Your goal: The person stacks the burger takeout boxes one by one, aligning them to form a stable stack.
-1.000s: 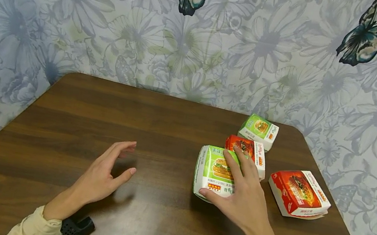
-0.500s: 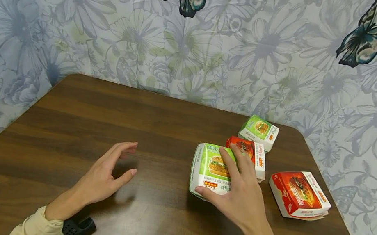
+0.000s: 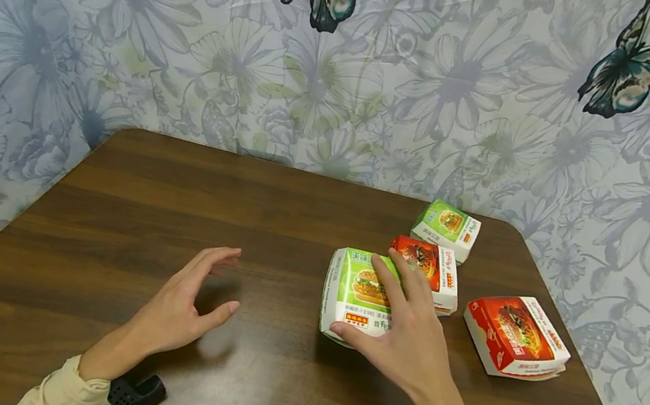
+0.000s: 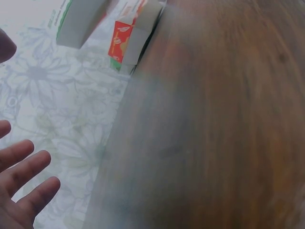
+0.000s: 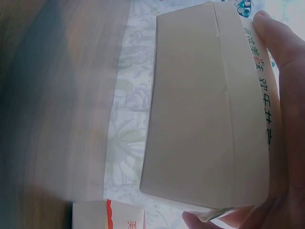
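Note:
My right hand (image 3: 413, 350) grips a green and white burger box (image 3: 352, 289) from above, thumb at its near side and fingers across the top. The right wrist view shows the box's plain white side (image 5: 205, 105) close up, with the thumb (image 5: 281, 40) against the printed edge. A gap shows between this box and the tabletop in the left wrist view. My left hand (image 3: 171, 309) hovers over the table to the left, fingers loosely extended and thumb apart, holding nothing. Its fingers (image 4: 28, 171) appear spread in the left wrist view.
Just behind the held box is a red burger box (image 3: 428, 270), partly covered by my fingers. A smaller-looking green box (image 3: 449, 223) sits behind that, near the far edge. Another red box (image 3: 516, 331) lies at the right on the brown wooden table (image 3: 203, 196). Floral cloth (image 3: 343, 91) hangs behind.
My right hand has moved slightly left with the green and white burger box, away from the red box behind it. My left hand has barely moved.

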Available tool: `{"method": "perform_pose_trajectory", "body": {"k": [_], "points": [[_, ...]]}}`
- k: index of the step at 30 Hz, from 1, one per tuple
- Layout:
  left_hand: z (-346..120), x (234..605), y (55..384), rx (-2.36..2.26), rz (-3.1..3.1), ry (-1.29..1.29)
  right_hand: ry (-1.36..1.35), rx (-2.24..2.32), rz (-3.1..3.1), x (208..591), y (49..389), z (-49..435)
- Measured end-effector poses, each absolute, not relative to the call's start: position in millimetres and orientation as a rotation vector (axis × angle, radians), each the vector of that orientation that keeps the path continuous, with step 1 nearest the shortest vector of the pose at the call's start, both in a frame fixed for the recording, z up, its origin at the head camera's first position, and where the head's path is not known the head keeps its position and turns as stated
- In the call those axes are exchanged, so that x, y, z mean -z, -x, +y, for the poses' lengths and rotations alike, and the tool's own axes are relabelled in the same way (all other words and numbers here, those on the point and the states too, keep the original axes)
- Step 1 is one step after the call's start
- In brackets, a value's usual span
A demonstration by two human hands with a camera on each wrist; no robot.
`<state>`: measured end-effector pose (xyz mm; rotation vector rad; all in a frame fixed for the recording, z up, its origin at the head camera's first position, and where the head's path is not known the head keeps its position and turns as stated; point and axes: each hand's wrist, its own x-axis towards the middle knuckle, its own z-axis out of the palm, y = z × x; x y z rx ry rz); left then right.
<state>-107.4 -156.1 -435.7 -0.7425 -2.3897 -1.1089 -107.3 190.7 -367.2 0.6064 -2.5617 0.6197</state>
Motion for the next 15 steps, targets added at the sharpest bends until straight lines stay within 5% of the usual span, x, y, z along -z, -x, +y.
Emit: {"method": "perform_pose_trajectory", "body": {"k": [15], "points": [[-155.0,435.8,105.8,1.128,-2.406,0.771,-0.616,-0.635,-2.599,366.6,104.9,180.3]]}}
